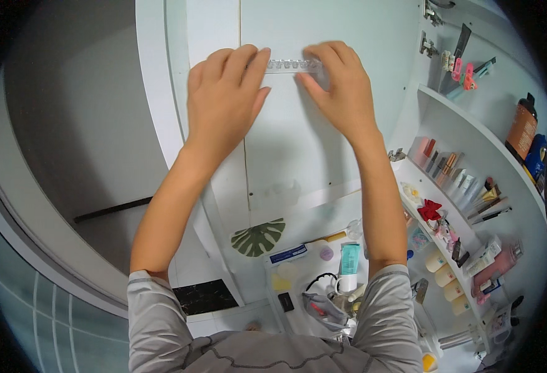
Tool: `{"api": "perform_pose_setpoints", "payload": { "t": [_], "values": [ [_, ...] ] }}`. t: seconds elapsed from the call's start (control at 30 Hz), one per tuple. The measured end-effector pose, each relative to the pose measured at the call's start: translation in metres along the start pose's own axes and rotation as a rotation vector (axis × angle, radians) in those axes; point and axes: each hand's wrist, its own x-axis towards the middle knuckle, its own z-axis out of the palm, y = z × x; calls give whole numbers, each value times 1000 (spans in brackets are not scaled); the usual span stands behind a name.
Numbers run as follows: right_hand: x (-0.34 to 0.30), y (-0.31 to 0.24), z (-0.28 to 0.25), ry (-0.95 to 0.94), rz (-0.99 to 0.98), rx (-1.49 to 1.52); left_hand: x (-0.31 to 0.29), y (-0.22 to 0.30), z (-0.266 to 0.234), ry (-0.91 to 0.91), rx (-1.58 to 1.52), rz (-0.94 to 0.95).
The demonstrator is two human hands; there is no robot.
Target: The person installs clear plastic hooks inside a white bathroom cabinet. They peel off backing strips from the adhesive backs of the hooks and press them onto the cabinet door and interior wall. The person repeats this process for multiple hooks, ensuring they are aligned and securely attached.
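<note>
A clear plastic strip with a row of notches (292, 65) lies level against, or just in front of, a pale cabinet panel (286, 143). My left hand (223, 93) is at the strip's left end, its fingers curled over that end and the thumb below. At the other end, my right hand (345, 93) pinches the strip between thumb and fingers. Both ends of the strip are partly hidden by my fingers. Both forearms reach up and away from me.
To the right, an open white cabinet's shelf (460, 112) holds bottles and hair clips, with cosmetics lower down. A worktop below carries a white mug (346, 283), a teal tube (350, 258) and a grey pouch (329, 311). A green leaf-shaped mat (258, 237) lies below the panel.
</note>
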Motion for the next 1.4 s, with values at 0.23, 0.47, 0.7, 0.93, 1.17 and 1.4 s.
{"api": "perform_pose_setpoints", "payload": {
  "t": [0.23,0.47,0.7,0.93,1.17,1.4],
  "values": [
    [-11,1,5,-9,117,-36,16,20,12,-47,-6,-31],
    [-1,2,12,-21,175,1,22,13,31,77,61,36],
    [1,11,14,-38,150,0,26,11,44,129,145,61],
    [0,10,12,-50,130,34,28,11,42,99,122,28],
    [-4,7,14,69,-32,-73,24,9,38,140,32,68],
    [11,-9,14,-44,-214,-6,15,-11,15,173,-186,50]
  ]
}}
